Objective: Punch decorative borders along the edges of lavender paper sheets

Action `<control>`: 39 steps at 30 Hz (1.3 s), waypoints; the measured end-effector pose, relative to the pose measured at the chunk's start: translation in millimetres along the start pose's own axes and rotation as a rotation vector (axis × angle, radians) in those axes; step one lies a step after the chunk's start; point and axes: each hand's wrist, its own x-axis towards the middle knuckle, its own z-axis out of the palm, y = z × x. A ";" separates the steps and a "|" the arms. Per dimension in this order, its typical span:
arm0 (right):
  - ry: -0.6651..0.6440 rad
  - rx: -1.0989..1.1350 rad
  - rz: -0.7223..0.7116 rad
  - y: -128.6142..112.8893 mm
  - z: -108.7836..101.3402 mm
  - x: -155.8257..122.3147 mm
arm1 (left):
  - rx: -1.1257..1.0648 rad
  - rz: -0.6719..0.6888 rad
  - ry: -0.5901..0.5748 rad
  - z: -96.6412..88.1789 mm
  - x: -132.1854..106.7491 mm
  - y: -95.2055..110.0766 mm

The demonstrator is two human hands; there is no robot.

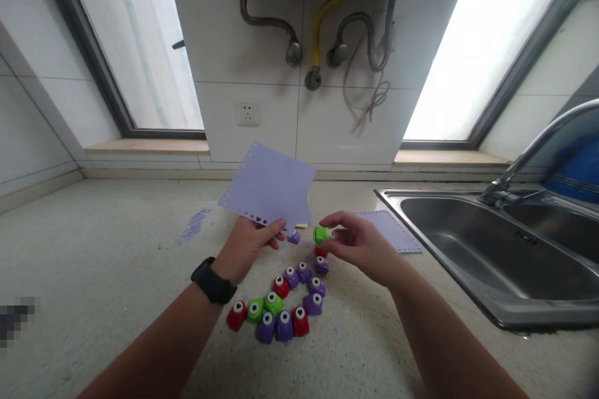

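My left hand (250, 243) pinches the lower edge of a lilac paper sheet (271, 187) with shapes punched along its borders, holding it up over the counter. My right hand (358, 243) is closed on a small green craft punch (322, 235) just right of the sheet's lower corner. Below both hands, several small red, green and purple craft punches (283, 305) lie clustered on the speckled counter (116, 262). One purple punch (294, 237) sits between my hands.
A second lilac sheet (393, 230) lies flat beside the steel sink (491, 243), with its faucet (528, 156) at the right. Lilac paper scraps (191, 227) dot the counter at the left. A wall socket (248, 113) and hoses (322, 19) are behind.
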 end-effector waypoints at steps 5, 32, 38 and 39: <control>0.080 0.379 0.021 20.3 20.9 12.9 | 0.018 0.023 0.032 7.9 -9.6 -6.6; 0.451 0.107 -0.812 3.5 29.0 -3.2 | -0.144 0.023 -0.038 -6.3 -7.8 -33.3; 0.441 -0.045 -0.929 -6.4 28.4 -16.3 | -0.185 0.034 -0.027 -5.0 -9.5 -31.9; 0.435 -0.060 -0.942 -6.9 28.8 -17.0 | -0.193 0.044 -0.025 -5.4 -9.6 -31.8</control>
